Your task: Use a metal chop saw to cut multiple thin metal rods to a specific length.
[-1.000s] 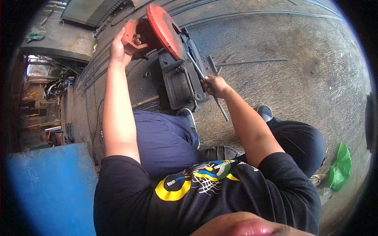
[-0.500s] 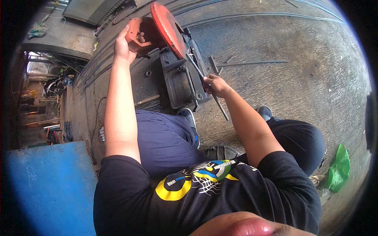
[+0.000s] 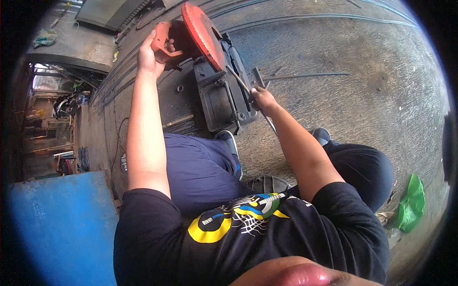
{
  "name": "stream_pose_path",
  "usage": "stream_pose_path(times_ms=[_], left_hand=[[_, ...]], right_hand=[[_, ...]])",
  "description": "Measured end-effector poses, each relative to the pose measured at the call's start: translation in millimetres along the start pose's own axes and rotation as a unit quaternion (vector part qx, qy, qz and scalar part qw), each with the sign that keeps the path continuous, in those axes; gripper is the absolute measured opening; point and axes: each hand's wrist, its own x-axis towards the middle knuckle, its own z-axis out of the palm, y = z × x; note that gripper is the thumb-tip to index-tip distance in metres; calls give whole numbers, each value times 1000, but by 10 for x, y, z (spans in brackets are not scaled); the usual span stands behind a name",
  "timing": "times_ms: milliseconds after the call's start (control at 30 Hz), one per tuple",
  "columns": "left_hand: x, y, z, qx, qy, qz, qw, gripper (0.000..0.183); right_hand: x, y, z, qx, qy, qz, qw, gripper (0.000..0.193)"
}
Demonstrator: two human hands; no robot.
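My left hand (image 3: 151,56) is closed around the orange-red handle (image 3: 161,45) of a chop saw, fingers curled through its loop. The saw's round red blade guard (image 3: 202,35) stands beside the handle, over a dark metal base (image 3: 219,102) with a clamp screw along it. In my right hand (image 3: 264,99) is a thin metal rod (image 3: 238,77), held slantwise. The rod's far end lies close to the lower rim of the guard; whether they touch I cannot tell. Its near end passes down behind my right wrist.
Long metal rods (image 3: 305,17) run along the floor at the back, and a shorter bar (image 3: 307,75) lies right of the saw. A metal ring (image 3: 180,88) rests left of the base. A blue panel (image 3: 62,224) is at lower left, a green plastic bag (image 3: 411,205) at right.
My right hand has shifted slightly to the right and away from me, and the near end of the rod has moved with it. My left hand stays on the saw handle.
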Motion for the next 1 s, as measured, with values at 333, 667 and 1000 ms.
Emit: stream_pose_path(times_ms=[333,667,1000], left_hand=[[-5,4,-6,-3,-11,-5,1000,49],[-3,9,16,-13,9,1,1000,46],[36,-19,-34,-34,-2,4,999,44]], right_hand=[[10,28,-48,66,-110,32,991,21],[94,97,-39,29,-89,-14,995,16],[141,96,6,-159,32,-82,983,20]])
